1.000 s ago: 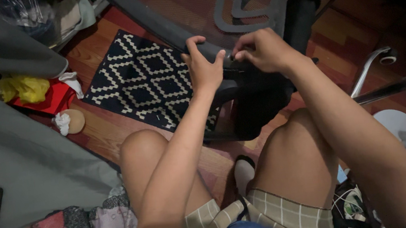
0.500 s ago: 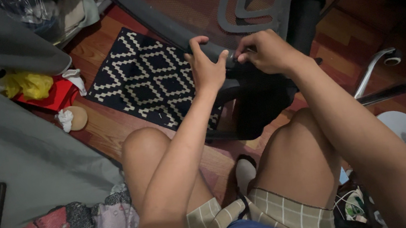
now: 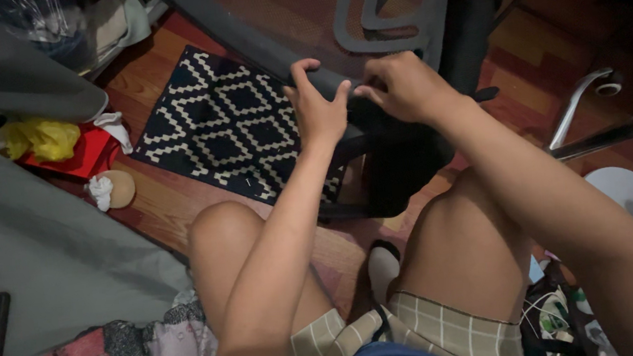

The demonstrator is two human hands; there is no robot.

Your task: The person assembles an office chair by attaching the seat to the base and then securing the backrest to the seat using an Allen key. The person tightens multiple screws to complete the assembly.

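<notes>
A black office chair lies tipped over on the wooden floor in front of my knees, its mesh back frame (image 3: 258, 48) running up to the left and its lumbar support (image 3: 388, 1) at the top. My left hand (image 3: 317, 104) grips the curved black frame bar, thumb and fingers wrapped around it. My right hand (image 3: 401, 88) is closed just to the right, fingertips pinching a small part on the same bar; what it pinches is hidden. The chair's dark seat block (image 3: 400, 158) sits under both hands.
A black-and-white patterned rug (image 3: 226, 125) lies left of the chair. Red and yellow bags (image 3: 58, 141) and crumpled paper sit at the far left beside grey bedding (image 3: 36, 244). The chair's chrome legs with a caster (image 3: 601, 85) stick out at right, near a white round base (image 3: 632, 202).
My right hand has shifted slightly left along the bar, closer to my left hand. The left hand's grip has stayed in place.
</notes>
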